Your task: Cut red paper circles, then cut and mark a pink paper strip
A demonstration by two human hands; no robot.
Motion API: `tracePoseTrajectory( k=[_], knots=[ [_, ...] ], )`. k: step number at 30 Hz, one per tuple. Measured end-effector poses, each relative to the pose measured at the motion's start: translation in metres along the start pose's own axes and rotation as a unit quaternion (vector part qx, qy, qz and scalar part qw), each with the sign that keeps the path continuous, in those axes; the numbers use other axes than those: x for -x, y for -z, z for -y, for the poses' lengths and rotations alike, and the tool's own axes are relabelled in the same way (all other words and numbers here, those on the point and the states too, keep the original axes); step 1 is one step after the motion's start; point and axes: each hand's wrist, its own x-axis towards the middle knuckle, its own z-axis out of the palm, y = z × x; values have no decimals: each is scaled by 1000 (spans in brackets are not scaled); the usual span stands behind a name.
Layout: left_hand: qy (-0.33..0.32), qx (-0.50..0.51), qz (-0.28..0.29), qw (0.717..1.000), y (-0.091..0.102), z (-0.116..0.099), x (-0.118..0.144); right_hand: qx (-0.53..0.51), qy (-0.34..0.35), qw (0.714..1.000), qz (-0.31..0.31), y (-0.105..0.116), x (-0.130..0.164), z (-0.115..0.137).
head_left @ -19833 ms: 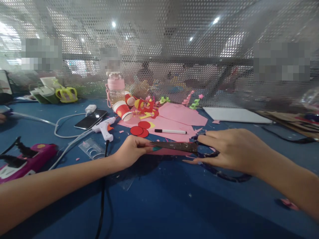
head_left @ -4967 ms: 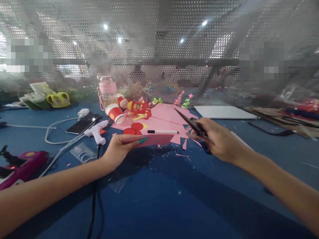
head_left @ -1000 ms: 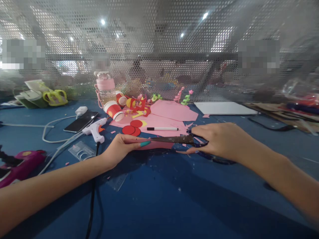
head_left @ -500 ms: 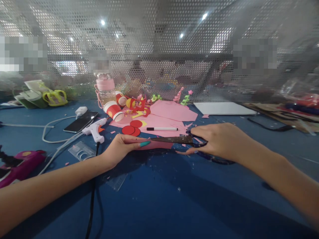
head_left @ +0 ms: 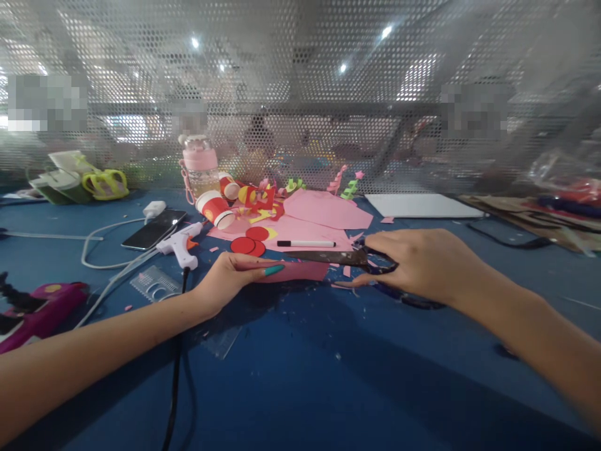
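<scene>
My left hand (head_left: 230,279) pinches a piece of pink paper (head_left: 305,271) between thumb and fingers, and the paper's free end points right. In my right hand (head_left: 413,260) is a pair of dark scissors (head_left: 328,257), fingers wrapped round the handles. The blades point left, just above the paper's upper edge; whether they touch it I cannot tell. Behind the blades a capped white marker (head_left: 310,243) lies on larger pink sheets (head_left: 323,210). Red paper circles (head_left: 244,245) overlap beyond my left hand. Small pink scraps (head_left: 347,270) lie near the scissors.
A white glue gun (head_left: 181,245), a black phone (head_left: 154,229) and cables lie at left, with a magenta power strip (head_left: 47,307) nearer. Red paper cups (head_left: 215,210) and a pink-lidded bottle (head_left: 201,166) are behind. A white board (head_left: 422,205) lies at back right, before a perforated metal screen (head_left: 300,81).
The scissor blades have shifted slightly right and up from the pink paper, and more of the paper shows below them. My left hand keeps its pinch in nearly the same place.
</scene>
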Motion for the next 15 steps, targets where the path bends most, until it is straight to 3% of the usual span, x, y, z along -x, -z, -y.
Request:
tracePoseTrajectory(
  k=[15],
  knots=[
    [5, 12, -6, 1000, -1, 1, -1, 18, 11, 999, 39, 1, -5, 9]
  ],
)
